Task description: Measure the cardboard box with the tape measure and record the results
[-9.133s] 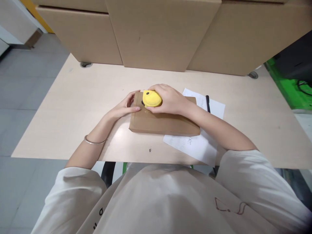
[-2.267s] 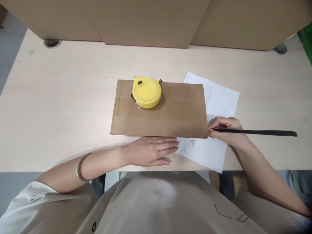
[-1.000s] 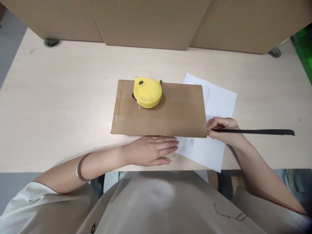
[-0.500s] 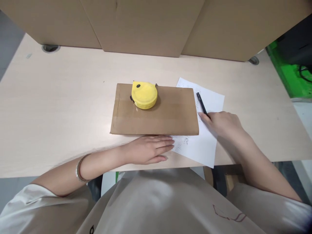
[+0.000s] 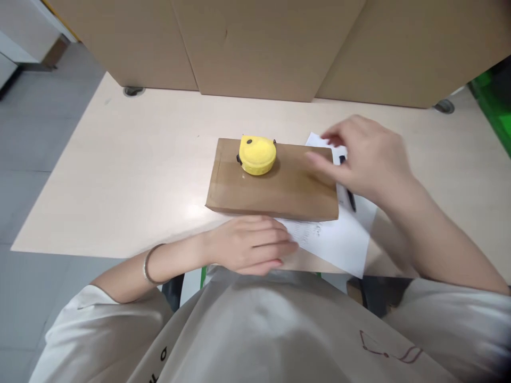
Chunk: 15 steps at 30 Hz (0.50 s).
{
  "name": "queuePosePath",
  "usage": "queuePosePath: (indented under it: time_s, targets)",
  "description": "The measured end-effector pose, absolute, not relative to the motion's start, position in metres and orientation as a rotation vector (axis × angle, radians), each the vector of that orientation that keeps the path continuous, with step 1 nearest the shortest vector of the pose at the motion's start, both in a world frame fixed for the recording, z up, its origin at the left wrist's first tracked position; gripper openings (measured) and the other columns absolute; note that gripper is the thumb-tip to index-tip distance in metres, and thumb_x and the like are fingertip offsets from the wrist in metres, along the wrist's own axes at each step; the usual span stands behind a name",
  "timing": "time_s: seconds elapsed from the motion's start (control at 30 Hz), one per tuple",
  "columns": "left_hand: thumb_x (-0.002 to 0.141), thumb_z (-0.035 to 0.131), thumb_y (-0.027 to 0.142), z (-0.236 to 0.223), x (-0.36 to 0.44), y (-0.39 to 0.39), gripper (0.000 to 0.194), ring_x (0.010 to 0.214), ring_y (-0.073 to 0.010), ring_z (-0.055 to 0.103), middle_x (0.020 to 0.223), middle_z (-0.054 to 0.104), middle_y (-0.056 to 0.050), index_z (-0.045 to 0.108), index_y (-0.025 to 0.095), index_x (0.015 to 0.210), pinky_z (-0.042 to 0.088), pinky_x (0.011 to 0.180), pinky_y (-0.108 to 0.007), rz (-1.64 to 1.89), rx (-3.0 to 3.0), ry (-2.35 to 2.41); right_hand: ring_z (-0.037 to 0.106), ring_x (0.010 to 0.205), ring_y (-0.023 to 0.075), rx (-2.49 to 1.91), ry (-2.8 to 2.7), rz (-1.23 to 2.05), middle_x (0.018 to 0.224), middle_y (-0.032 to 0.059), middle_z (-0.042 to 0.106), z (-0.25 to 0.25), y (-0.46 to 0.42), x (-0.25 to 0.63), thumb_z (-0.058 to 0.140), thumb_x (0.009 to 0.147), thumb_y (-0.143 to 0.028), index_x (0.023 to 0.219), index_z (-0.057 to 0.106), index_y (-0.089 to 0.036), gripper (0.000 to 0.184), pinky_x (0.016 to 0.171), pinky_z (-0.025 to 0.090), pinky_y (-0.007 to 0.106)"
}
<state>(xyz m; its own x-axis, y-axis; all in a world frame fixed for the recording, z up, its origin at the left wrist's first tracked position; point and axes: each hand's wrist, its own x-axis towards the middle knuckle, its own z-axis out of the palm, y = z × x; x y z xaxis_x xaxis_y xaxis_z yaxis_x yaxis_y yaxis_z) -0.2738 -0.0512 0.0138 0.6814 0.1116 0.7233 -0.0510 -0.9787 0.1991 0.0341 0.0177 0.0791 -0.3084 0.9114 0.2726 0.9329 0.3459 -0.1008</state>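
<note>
A yellow tape measure (image 5: 257, 155) lies on top of a brown cardboard box (image 5: 295, 194). My right hand (image 5: 365, 154) hovers over the box's right end, thumb and fingers apart, with nothing between them. Beneath it a black pen (image 5: 351, 201) rests on a white sheet of paper (image 5: 347, 244), partly hidden by the hand. The sheet is partly under the box and carries rows of handwriting. My left hand (image 5: 255, 244), fingers stretched out, is just in front of the box's near edge, over the paper's left corner.
Tall cardboard panels (image 5: 259, 48) stand along the back of the light wooden table (image 5: 131, 170). Round cable holes (image 5: 133, 91) sit near the panels' ends. Grey floor tiles (image 5: 35, 207) show at left, and something green (image 5: 493, 106) is beyond the right edge.
My right hand has let go of the pen, leaving it on the paper, and has risen up and left over the box. My left hand has lifted slightly. The view has shifted left.
</note>
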Motion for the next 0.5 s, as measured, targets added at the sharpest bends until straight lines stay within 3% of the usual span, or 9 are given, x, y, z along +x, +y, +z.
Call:
queuePosePath:
  time_s: [0.07, 0.1, 0.17, 0.23, 0.37, 0.5]
  targets:
    - [0.132, 0.049, 0.037, 0.026, -0.285, -0.049, 0.042, 0.098, -0.0222, 0.084, 0.108, 0.087, -0.009, 0.08, 0.012, 0.144, 0.073, 0.087, -0.034, 1.384, 2.616, 0.205, 0.076, 0.13, 0.05, -1.381, -2.472, -0.002, 0.139, 0.0255, 0.08, 0.081, 0.036, -0.001, 0.083, 0.106, -0.074, 0.147, 0.078, -0.017, 0.071, 0.115, 0.06, 0.064]
    - [0.131, 0.05, 0.038, 0.028, -0.291, -0.046, 0.041, 0.096, -0.0222, 0.082, 0.109, 0.085, -0.008, 0.078, 0.015, 0.151, 0.071, 0.084, -0.034, 1.454, 2.58, 0.329, 0.072, 0.137, 0.0533, -1.286, -2.54, 0.016, 0.145, 0.0275, 0.077, 0.079, 0.045, -0.018, 0.087, 0.101, -0.078, 0.152, 0.076, -0.014, 0.083, 0.121, 0.056, 0.068]
    - [0.13, 0.052, 0.04, 0.026, -0.305, -0.038, 0.039, 0.101, -0.0239, 0.08, 0.116, 0.084, -0.007, 0.077, 0.025, 0.156, 0.07, 0.089, -0.038, 1.556, 2.492, 0.608, 0.068, 0.14, 0.0563, -1.182, -2.616, 0.063, 0.146, 0.0276, 0.075, 0.071, 0.061, -0.044, 0.089, 0.099, -0.079, 0.152, 0.076, -0.013, 0.086, 0.123, 0.051, 0.072]
    - [0.129, 0.054, 0.047, 0.015, -0.32, -0.025, 0.036, 0.108, -0.0269, 0.08, 0.12, 0.083, -0.007, 0.081, 0.032, 0.148, 0.07, 0.096, -0.043, 1.633, 2.337, 0.882, 0.069, 0.137, 0.0556, -1.154, -2.618, 0.123, 0.14, 0.0258, 0.077, 0.062, 0.071, -0.056, 0.091, 0.097, -0.075, 0.143, 0.079, -0.014, 0.077, 0.122, 0.051, 0.073]
    - [0.121, 0.066, 0.067, -0.017, -0.343, 0.01, 0.042, 0.118, -0.0299, 0.078, 0.129, 0.079, -0.01, 0.083, 0.03, 0.131, 0.07, 0.104, -0.048, 1.609, 1.838, 1.315, 0.074, 0.127, 0.0479, -1.302, -2.35, 0.328, 0.127, 0.0188, 0.08, 0.056, 0.071, -0.038, 0.092, 0.096, -0.067, 0.124, 0.079, -0.02, 0.056, 0.117, 0.058, 0.067]
    - [0.113, 0.077, 0.053, -0.038, -0.345, 0.04, 0.025, 0.122, -0.0273, 0.079, 0.135, 0.08, -0.011, 0.079, 0.028, 0.118, 0.072, 0.11, -0.043, 1.48, 1.378, 1.423, 0.076, 0.107, 0.0357, -1.42, -1.733, 0.692, 0.114, 0.0125, 0.081, 0.068, 0.052, 0.022, 0.074, 0.103, -0.065, 0.113, 0.073, -0.027, 0.039, 0.091, 0.064, 0.05]
